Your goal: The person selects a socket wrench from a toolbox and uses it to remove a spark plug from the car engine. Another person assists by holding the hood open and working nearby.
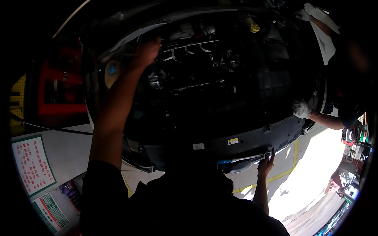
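Note:
My left arm reaches over a car's open engine bay (244, 94). At its far left part my left hand (149, 52) is closed beside the engine (189, 51); whatever its fingers hold is lost in shadow. Low on the right, my right hand (265, 166) is at the car's front edge (252, 138), fingers raised and apart. Close to those fingers runs a thin pale bar (246, 158) with a blue part (224, 161) at its left end. I cannot tell whether it is a tool or car trim.
At the right a person in dark clothes leans in, one gloved hand (301, 109) on the car's edge, another (303, 15) farther back. A yellow cap (254, 27) and a blue cap (112, 69) show in the bay. A red cabinet (59, 108) stands left, beside a dark hose (51, 127).

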The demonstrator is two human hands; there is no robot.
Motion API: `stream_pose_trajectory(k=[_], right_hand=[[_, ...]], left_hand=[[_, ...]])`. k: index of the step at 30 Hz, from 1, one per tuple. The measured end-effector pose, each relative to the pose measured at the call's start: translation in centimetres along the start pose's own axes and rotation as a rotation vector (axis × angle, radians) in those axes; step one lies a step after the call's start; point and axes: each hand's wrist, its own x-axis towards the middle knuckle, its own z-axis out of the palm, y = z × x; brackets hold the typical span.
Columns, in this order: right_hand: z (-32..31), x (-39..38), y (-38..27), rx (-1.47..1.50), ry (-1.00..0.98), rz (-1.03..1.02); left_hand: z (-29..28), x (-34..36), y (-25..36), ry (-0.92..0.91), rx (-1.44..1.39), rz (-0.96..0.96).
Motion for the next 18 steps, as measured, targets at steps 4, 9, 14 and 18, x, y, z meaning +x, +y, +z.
stream_pose_trajectory(k=[4, 9, 14, 18], right_hand=[[-1.0, 2.1, 1.8, -0.021, 0.087, -0.035], [-4.5, 5.6, -0.1, -0.282, 0.279, -0.187], [-1.7, 9.6, -14.8, -0.032, 0.439, -0.567], [7.9, 7.3, -33.8, 0.155, -0.064, -0.861]], left_hand=[[-0.3, 1.2, 0.7, 0.007, 0.075, -0.036], [1.0, 2.0, -2.5, 0.108, 0.084, -0.128], [-0.6, 1.3, -0.9, 0.029, -0.031, -0.24], [4.4, 0.5, -1.6, 0.242, -0.702, -0.04]])
